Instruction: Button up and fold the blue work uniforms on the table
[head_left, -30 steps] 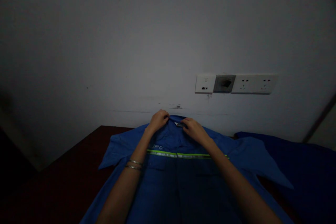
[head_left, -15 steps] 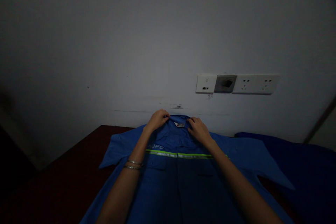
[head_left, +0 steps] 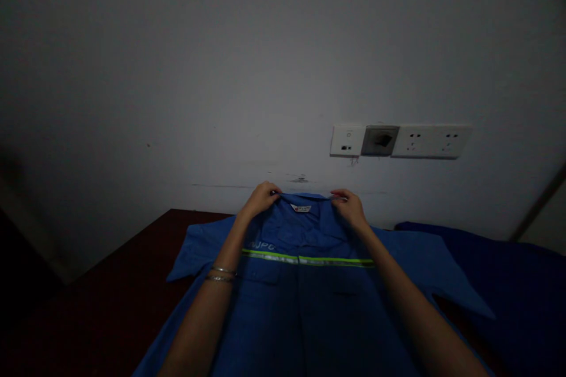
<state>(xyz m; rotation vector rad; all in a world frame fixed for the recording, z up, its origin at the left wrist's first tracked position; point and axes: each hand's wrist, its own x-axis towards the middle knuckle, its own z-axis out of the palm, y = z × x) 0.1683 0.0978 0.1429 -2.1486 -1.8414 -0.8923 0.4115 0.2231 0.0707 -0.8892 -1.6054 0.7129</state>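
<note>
blue work shirt [head_left: 300, 312] is laid flat on dk red table [head_left: 110, 288], collar [head_left: 305, 197] at ctr of frame. collar ends are pinched by l hand [head_left: 260, 200] and r hand [head_left: 349, 207], hands apart. blue cloth [head_left: 508, 288] is seen lower rt, wall sockets [head_left: 398, 141] upper rt.

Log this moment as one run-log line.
left hand: pinching collar | right hand: pinching collar | shirt: blue, lying on table
</note>
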